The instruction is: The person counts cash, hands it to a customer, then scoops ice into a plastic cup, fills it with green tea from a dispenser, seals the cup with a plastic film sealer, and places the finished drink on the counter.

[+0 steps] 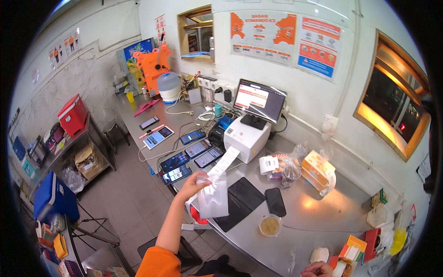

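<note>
My left hand [194, 186] pinches the top of a clear plastic bag [214, 199]. The bag hangs over the table's front edge and overlaps a black folder or flat pad [244, 199]. A strip of printed labels [225, 161] runs from a white label printer [246, 138] down behind the bag. My right hand [316, 269] shows only partly at the bottom edge, fingers curled. It is close to a pale wrapped item [320, 255] and an open food carton [344, 266]. Whether it grips anything cannot be told. A lidded cup of light-brown contents [270, 226] stands between the hands.
A black phone [275, 202] lies beside the pad. Several lit phones [198, 149] and a white tablet [158, 136] with cables occupy the table's left part. Behind are a monitor [259, 100], a bagged order [283, 166] and an orange food box [317, 171]. A stool [187, 254] stands below.
</note>
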{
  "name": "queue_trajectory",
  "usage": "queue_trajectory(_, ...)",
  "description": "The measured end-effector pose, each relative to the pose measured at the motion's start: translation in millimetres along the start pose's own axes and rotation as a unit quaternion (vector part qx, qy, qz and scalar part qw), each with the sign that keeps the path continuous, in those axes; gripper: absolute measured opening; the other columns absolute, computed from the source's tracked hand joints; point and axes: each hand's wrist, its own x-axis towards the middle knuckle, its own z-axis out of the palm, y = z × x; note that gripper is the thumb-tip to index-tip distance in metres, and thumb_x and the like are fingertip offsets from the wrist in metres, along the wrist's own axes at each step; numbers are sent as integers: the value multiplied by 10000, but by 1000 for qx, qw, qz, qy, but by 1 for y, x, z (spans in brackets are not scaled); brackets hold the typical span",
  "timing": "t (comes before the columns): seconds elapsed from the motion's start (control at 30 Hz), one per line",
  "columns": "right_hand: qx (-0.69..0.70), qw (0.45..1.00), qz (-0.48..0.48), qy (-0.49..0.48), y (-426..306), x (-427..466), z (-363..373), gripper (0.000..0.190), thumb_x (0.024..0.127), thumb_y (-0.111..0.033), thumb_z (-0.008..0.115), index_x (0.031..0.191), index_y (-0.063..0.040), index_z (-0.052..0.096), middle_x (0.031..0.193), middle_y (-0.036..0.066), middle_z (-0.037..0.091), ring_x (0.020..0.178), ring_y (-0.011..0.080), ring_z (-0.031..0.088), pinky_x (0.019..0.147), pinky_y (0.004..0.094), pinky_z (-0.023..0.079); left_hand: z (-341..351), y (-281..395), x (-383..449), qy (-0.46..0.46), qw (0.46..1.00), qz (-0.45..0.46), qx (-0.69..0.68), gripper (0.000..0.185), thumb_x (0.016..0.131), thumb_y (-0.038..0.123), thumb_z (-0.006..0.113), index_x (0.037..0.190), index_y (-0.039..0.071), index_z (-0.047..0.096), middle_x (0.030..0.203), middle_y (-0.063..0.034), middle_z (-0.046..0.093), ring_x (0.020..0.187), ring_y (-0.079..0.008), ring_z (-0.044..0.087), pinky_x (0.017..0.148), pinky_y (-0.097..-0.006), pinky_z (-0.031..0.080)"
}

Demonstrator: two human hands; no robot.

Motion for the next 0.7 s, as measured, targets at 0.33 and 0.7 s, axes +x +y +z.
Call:
queue_trajectory(0.33, 94, 982, 113, -118, 31, 51, 106, 128, 801, 21, 615, 910, -15, 559, 790, 72, 627, 645, 132, 592, 580, 254, 499, -177, -51, 43, 420, 884, -23, -203, 199, 815, 99, 601, 958, 113, 462, 865, -28, 550, 775, -148, 564, 594, -295, 458)
queue_trajectory(0.7, 137, 960, 146, -197, 14, 205, 304, 117, 836, -20, 597, 935, -49, 543, 838, 55, 618, 771, 135, 610, 704, 272, 518, -264, -182, 334, 467, 761, 19, -450, 359, 793, 40, 520, 1138, 72, 425, 1000, -76, 542, 813, -184, 568, 577, -315, 460)
